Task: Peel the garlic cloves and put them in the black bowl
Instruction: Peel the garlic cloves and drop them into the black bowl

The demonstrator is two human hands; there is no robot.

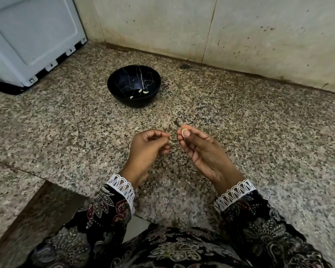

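- Granite surface (240, 117), speckled, carries the black bowl (133, 99); it stands ahead of me and slightly left, near the tiled wall (240, 35), within easy reach of both hands.
- Peeled cloves (143, 91) lie at the bottom of the bowl: three pale pieces, two touching or nearly so, one apart to the left. Judgement: task is under way, not near any clear end; no stock of unpeeled garlic is in view, so I cannot tell how much remains.
- My right hand (201, 151) pinches a garlic clove (184, 130) between thumb and fingertips, held up above the surface with the palm turned inward. Clove looks pale with a thin curl hanging below it, probably skin; too small to confirm.
- My left hand (149, 144) is curled, thumb meeting forefinger. It may be pinching a scrap of peel, but I cannot tell whether anything is in it.
- Hands sit just beside each other, not touching, tips facing. Reading: one hand steadies the clove while the other strips skin.
- Small dark fleck (176, 123) lies on the surface just beyond my right fingertips; possibly shed peel.
- White appliance (33, 39) stands at far left, well apart from the bowl.
- Next, as I judge it: finish clearing skin, then carry the clove forward and drop it into the bowl.
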